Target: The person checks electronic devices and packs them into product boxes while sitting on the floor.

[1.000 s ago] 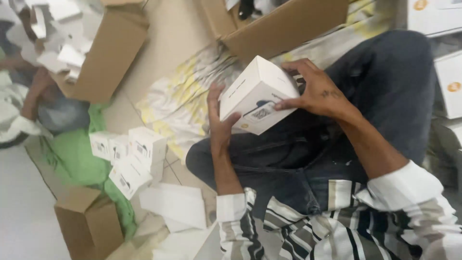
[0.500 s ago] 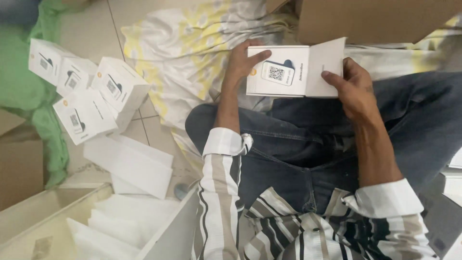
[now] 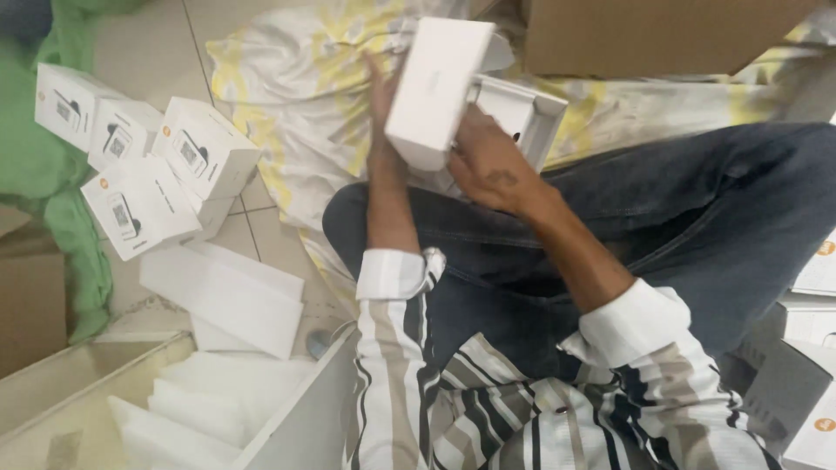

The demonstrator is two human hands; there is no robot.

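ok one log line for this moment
left hand: on white cardboard box lid | right hand: holds open white box base | seated on floor

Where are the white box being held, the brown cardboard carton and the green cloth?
white box (image 3: 435, 83), head view, on its broad plain face.
brown cardboard carton (image 3: 653, 35), head view, on its side wall.
green cloth (image 3: 35, 165), head view, on the fold left of the stacked boxes.

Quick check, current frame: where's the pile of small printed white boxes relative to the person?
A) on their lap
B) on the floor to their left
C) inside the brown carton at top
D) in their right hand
B: the printed boxes sit in a cluster on the floor at the person's left, apart from the left hand and right hand, which hold a plain white box.
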